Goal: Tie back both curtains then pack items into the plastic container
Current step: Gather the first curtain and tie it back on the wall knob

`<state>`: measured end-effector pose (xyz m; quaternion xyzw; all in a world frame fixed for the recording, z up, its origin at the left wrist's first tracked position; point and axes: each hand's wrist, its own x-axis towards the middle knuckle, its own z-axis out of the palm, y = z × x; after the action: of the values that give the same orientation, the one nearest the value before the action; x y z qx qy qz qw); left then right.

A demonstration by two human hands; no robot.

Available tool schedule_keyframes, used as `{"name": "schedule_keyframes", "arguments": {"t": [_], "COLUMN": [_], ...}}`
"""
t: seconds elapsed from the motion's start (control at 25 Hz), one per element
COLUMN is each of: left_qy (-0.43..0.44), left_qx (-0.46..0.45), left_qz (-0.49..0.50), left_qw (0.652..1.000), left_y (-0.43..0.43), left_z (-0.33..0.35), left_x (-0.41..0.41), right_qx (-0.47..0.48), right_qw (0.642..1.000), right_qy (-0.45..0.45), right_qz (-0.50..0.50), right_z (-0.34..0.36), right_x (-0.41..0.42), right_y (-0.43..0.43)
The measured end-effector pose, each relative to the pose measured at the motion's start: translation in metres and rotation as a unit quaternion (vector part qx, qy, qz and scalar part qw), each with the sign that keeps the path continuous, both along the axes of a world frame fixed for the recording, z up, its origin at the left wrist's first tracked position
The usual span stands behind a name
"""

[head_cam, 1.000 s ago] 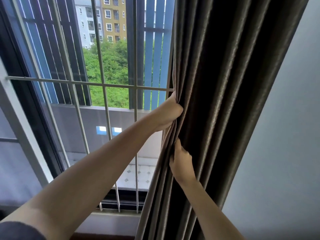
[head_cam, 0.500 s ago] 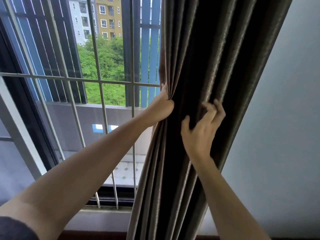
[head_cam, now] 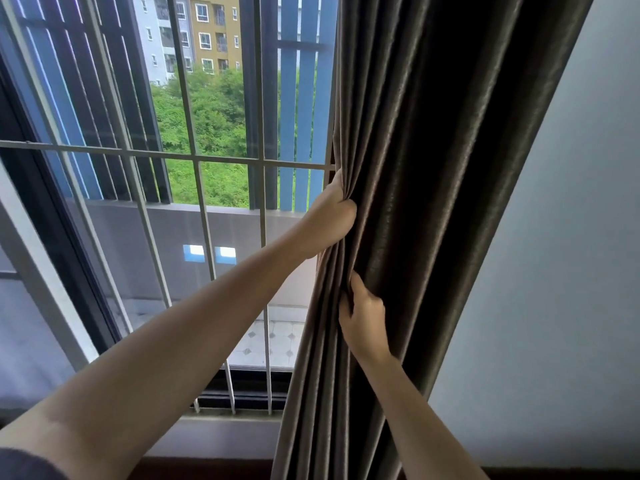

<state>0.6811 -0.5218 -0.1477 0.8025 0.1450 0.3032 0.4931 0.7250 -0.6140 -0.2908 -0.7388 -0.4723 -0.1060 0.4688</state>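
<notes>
A single wide-angle view from the person's head faces forward, close to a barred window (head_cam: 194,161) filling 9 to 12 o'clock and a gathered curtain (head_cam: 415,168) running from 12 to 6 o'clock. Bare wall (head_cam: 571,271) fills 3 o'clock. Both forearms reach in from the bottom edge.

**Sill and dark strip below the window**

No table, bed or shelf shows here. The only ledge in view is the pale window sill (head_cam: 221,433) along the bottom of the window, with the lower ends of the white window bars (head_cam: 266,386) standing at its top edge. Beneath it runs a dark strip (head_cam: 207,469). The gathered brown curtain (head_cam: 415,202) hangs across the sill's right end, hiding it there.
</notes>
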Motion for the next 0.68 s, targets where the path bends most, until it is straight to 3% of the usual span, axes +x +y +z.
{"name": "schedule_keyframes", "arguments": {"t": [0.2,0.36,0.4,0.48,0.52,0.6,0.68], "left_qy": [0.001,0.032,0.036,0.033,0.029,0.024,0.011], "left_qx": [-0.03,0.048,0.061,0.057,0.045,0.023,0.002], "left_qz": [0.002,0.034,0.052,0.065,0.061,0.048,0.035], "left_qw": [1.0,0.998,0.996,0.996,0.997,0.998,0.999], "left_y": [-0.008,-0.021,-0.023,-0.025,-0.025,-0.026,-0.028], "left_z": [0.002,0.006,0.008,0.01,0.009,0.006,0.004], "left_x": [0.003,0.005,0.006,0.007,0.006,0.005,0.005], "right_qx": [-0.045,-0.139,-0.127,0.039,0.154,0.29,0.259], "right_qw": [0.999,0.982,0.987,0.998,0.979,0.939,0.95], "right_qy": [0.004,0.089,0.069,-0.053,-0.099,-0.061,0.053], "right_qz": [0.026,0.087,0.072,-0.02,-0.087,-0.172,-0.165], "right_z": [0.001,0.002,0.004,0.016,0.028,0.064,0.098], "right_x": [0.005,-0.002,-0.001,0.007,0.013,0.032,0.057], "right_y": [-0.001,-0.011,-0.017,-0.027,-0.032,-0.038,-0.037]}}
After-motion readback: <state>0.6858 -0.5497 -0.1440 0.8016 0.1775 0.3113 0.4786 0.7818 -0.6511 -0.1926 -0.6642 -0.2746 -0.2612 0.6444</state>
